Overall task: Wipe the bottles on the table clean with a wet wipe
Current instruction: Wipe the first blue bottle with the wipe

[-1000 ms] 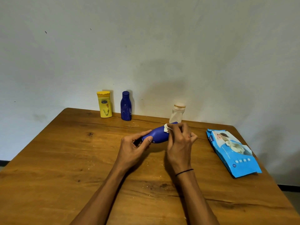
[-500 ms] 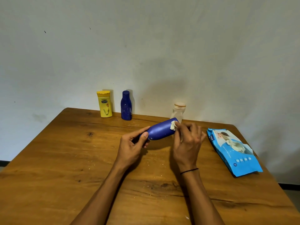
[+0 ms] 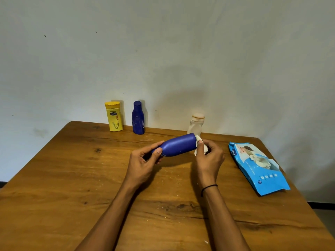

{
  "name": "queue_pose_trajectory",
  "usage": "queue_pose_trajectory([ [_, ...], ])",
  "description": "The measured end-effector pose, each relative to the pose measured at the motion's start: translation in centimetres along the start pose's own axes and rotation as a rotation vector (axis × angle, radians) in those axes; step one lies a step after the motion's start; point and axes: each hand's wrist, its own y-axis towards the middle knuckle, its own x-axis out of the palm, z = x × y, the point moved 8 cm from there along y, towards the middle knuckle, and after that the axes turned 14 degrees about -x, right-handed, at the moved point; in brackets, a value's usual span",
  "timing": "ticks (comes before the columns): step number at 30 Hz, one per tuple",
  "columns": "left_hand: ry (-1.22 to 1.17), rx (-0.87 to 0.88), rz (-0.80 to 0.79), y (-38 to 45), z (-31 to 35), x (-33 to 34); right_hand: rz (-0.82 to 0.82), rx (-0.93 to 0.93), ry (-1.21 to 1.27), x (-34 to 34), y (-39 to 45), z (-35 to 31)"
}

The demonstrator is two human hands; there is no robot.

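Note:
A large blue bottle [image 3: 178,144] lies sideways above the wooden table [image 3: 72,178], its base pointing right and slightly up. My left hand [image 3: 143,163] grips its neck end between thumb and fingers. My right hand [image 3: 208,158] pinches a white wet wipe [image 3: 200,144] against the bottle's base. At the back stand a yellow bottle [image 3: 114,116], a small dark blue bottle [image 3: 138,118] and a pale clear bottle [image 3: 196,124] with a tan cap, partly behind the held bottle.
A blue pack of wet wipes [image 3: 257,167] lies flat at the right side of the table. The wall rises directly behind the table's far edge. Small crumbs speckle the wood around my hands.
The bottle has been lifted and tilted up at its base. My right hand slid the wipe from the bottle's body to the end of its base.

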Motion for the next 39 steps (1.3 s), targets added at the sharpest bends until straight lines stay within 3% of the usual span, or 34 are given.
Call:
queue_pose_trajectory([
  [6,-0.07,-0.016,0.027,0.4,-0.3,-0.4,-0.024,0.163,0.068,0.6,-0.6,1.5],
  [14,-0.134,-0.121,0.042,0.6,-0.8,-0.5,0.067,0.305,0.41,0.1,0.0,1.4],
  [18,-0.127,-0.13,0.036,0.3,-0.7,-0.2,-0.008,0.117,0.373,0.8,0.0,0.0],
  [21,-0.11,-0.123,-0.037,0.2,-0.3,0.4,-0.07,-0.14,0.12,0.8,-0.2,-1.6],
  [27,-0.03,-0.083,-0.173,-0.6,0.0,2.0,-0.127,-0.477,-0.206,1.0,-1.3,-4.4],
  [34,0.045,-0.043,-0.188,-0.8,0.7,2.0,-0.311,-0.591,-0.263,3.6,-3.2,-5.4],
  [39,-0.061,-0.098,-0.161,-0.5,0.3,1.8,-0.419,-0.664,-0.256,4.3,-3.9,-5.4],
])
